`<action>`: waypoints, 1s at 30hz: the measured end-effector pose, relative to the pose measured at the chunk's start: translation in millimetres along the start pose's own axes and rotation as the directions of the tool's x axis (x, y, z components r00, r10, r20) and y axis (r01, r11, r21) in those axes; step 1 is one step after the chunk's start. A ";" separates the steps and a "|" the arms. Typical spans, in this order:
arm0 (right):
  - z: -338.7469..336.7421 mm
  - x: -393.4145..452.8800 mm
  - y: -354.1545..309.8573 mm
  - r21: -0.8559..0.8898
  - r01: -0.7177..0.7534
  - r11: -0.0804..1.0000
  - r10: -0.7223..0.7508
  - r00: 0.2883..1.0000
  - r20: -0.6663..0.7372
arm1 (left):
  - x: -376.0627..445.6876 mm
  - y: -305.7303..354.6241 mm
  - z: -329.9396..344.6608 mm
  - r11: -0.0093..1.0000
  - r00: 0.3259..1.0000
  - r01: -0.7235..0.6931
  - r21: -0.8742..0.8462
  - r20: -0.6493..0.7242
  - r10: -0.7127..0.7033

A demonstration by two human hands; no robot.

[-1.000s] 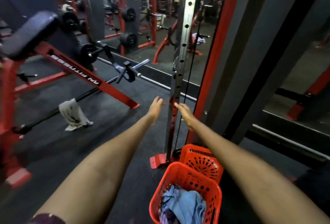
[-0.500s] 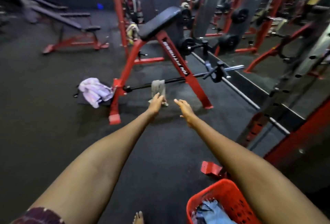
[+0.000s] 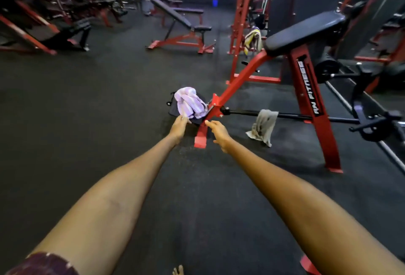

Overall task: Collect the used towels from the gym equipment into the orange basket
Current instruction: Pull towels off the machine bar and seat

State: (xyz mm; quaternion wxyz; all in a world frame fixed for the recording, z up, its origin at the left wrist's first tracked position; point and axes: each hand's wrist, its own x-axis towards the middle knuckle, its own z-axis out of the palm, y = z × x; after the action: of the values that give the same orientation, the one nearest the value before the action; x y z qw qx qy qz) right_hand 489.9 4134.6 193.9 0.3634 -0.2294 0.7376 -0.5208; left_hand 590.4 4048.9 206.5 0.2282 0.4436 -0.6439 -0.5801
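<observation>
My left hand [image 3: 179, 126] reaches out straight-armed, fingertips touching the lilac towel [image 3: 191, 102] heaped on the bench seat [image 3: 173, 108]; my right hand [image 3: 219, 132] extends alongside, fingers loose, holding nothing. A grey towel [image 3: 263, 126] hangs over the bar [image 3: 291, 115].

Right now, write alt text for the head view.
Two bare arms reach toward a crumpled lilac striped towel on a dark seat pad beside a red preacher-curl bench; the left hand touches its edge, the right hand hovers open. A grey stained towel drapes over the black bar.
</observation>
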 end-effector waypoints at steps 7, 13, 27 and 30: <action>51.1 95.2 -24.8 0.012 -0.010 1.000 0.010 1.000 0.027 | 96.6 -1.0 -34.6 0.999 0.999 0.035 0.024 0.032 -0.036; 62.9 181.7 -31.3 -0.023 -0.062 0.998 0.063 0.998 0.026 | 183.5 -3.0 -28.5 0.997 0.996 0.078 -0.002 0.050 -0.077; 47.5 423.0 -98.2 -0.086 -0.078 0.993 0.092 0.981 0.172 | 410.3 51.7 15.5 0.992 0.994 0.111 -0.065 -0.013 -0.112; 49.6 459.6 -100.4 -0.073 -0.098 0.992 0.110 0.978 0.177 | 445.8 58.3 24.1 0.987 0.989 0.147 -0.058 -0.020 -0.149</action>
State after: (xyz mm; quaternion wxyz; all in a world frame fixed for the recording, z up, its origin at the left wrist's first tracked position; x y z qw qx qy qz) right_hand 234.5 3739.9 141.7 0.4482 -0.2483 0.7289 -0.4541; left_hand 329.2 3685.4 158.0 0.2047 0.4907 -0.5899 -0.6078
